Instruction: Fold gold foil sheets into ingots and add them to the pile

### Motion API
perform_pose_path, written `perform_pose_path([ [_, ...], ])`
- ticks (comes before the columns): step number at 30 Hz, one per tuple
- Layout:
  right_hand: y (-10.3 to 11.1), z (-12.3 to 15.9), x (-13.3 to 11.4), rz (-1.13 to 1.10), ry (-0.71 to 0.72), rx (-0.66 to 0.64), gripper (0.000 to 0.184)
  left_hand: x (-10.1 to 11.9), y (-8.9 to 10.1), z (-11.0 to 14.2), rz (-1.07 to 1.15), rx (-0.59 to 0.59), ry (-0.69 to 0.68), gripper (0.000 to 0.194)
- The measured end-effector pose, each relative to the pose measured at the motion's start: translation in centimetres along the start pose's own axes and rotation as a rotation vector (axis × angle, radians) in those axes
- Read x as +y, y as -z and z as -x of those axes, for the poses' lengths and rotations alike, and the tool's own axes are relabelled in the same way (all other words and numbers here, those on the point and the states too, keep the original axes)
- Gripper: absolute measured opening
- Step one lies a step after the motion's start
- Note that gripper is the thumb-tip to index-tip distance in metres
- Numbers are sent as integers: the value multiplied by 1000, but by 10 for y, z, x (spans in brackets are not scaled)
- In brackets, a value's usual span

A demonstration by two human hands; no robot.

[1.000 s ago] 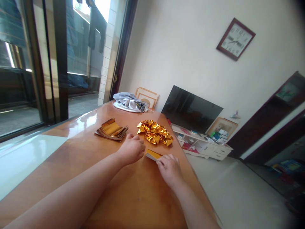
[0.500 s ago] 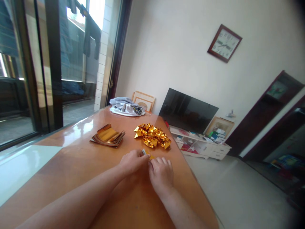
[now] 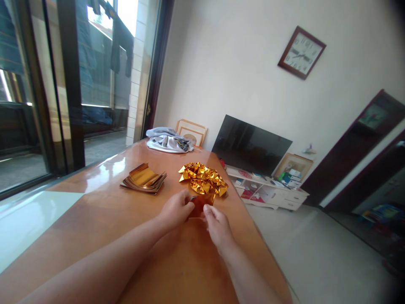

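Left hand (image 3: 175,209): thumb and fingers pinched nearly closed on the left side of a gold foil sheet (image 3: 201,205). Right hand (image 3: 218,226): thumb (image 3: 208,208) pressed on the sheet's right side, the other fingers mostly hidden beneath or behind; gap looks small, exact curl can't tell. Sheet is between the two hands, above the near part of the wooden table (image 3: 177,266); whether its lower edge touches the tabletop, can't tell. Its face looks dark orange, with a brighter bit by the upper right corner.

Handling, as a judgement: thin foil paper, likely to crease or tear, so light pinch, both sides even, no hard pull outward. Thumbs near the edges, so the middle doesn't get crushed. Line up edges first, then press any crease from one end to the other. Low over the tabletop is good for support.

Just beyond the sheet: pile of folded gold foil pieces (image 3: 204,179), close to it; elbow room is tight there, best not to nudge them. Beyond the left hand, apart from it: loose stack of foil sheets (image 3: 144,177), edges curling up. Far end of table: bundled cloth (image 3: 169,141). Past that, television (image 3: 251,145) and wall clock (image 3: 302,52).
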State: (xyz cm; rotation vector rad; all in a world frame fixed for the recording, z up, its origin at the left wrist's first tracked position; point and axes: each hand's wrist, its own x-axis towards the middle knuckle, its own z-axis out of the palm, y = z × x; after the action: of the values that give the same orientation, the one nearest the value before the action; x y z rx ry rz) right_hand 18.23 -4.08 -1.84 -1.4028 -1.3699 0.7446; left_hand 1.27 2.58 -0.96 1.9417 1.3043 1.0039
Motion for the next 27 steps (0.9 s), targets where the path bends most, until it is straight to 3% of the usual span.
perform_pose_path([
  [1,1,-2,1,-92,-94,13,54,4,3,3,-38,2,-38,3],
  [5,7,-11,0,-459,-370,7,65,24,12,15,-436,25,-424,4],
  [10,13,-21,3,-594,-357,-68,61,36,12,24,-678,-153,-662,4],
  [13,18,-25,10,-360,-273,49,60,32,8,23,-757,-224,-666,5],
  [16,24,-21,13,77,-52,217,55,26,4,21,-774,-268,-636,7],
  [18,26,-13,10,340,134,138,43,24,1,21,-757,-286,-623,8],
  [21,24,3,0,580,289,-178,24,25,-2,22,-717,-310,-600,9],
  [27,18,17,-1,853,299,-121,8,32,-4,24,-675,-342,-567,7],
])
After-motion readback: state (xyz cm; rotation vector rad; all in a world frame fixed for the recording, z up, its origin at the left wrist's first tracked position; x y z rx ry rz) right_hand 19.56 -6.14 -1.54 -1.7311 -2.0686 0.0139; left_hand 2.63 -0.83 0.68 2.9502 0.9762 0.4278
